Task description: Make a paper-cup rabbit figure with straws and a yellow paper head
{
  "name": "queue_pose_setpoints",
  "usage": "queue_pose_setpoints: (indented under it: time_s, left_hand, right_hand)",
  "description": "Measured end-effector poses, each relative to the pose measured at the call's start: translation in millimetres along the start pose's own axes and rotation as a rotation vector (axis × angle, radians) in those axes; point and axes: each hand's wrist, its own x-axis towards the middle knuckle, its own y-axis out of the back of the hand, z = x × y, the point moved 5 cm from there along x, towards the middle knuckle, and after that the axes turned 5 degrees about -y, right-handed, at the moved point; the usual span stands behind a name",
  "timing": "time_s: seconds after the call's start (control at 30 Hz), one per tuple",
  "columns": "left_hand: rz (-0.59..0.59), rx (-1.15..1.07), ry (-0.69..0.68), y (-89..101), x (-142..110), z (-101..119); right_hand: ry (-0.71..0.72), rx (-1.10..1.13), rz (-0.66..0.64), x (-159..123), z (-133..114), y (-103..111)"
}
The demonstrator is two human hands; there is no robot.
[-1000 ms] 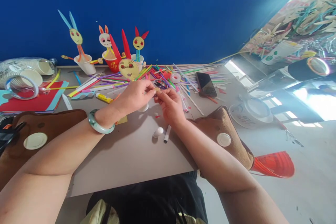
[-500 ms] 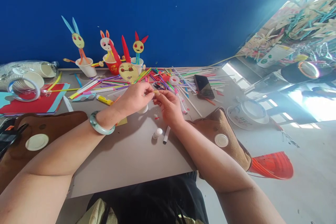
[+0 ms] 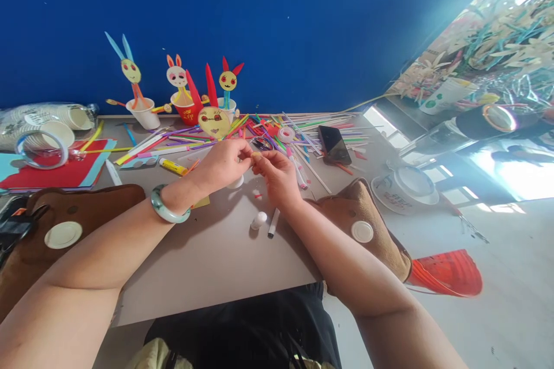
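My left hand and my right hand meet above the middle of the table, fingertips pinched together. Whatever they pinch is tiny, perhaps yellowish, and mostly hidden by the fingers. Just beyond my left hand stands a yellow paper face with drawn eyes and long red ears; its lower part is hidden. A white round object shows partly under the left hand. Nearer to me, a small white bottle and a white marker with a dark tip rest on the table.
Paper-cup rabbits line the blue wall. Colourful sticks, a tape roll and a phone lie behind my hands. At left are a yellow tube, red paper and bagged cups. Brown cushions flank my arms.
Both hands stay together at nearly the same spot, with only slight finger movement. The whole view has shifted a little.
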Motion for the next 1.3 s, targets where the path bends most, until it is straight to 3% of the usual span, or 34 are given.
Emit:
queue_pose_setpoints:
  time_s: [0.4, 0.8, 1.3]
  left_hand:
    - [0.021, -0.037, -0.019, -4.1, -1.1, -4.1]
    - [0.06, -0.121, 0.07, -5.3, -3.9, -3.1]
    - [0.066, 0.035, 0.053, -6.5, -5.4, -2.8]
  right_hand:
    - [0.036, -0.074, 0.012, -0.8, -3.0, -0.1]
    - [0.031, -0.049, 0.011, -2.0, -2.0, 0.4]
    - [0.07, -0.064, -0.032, 1.2, -1.1, 0.9]
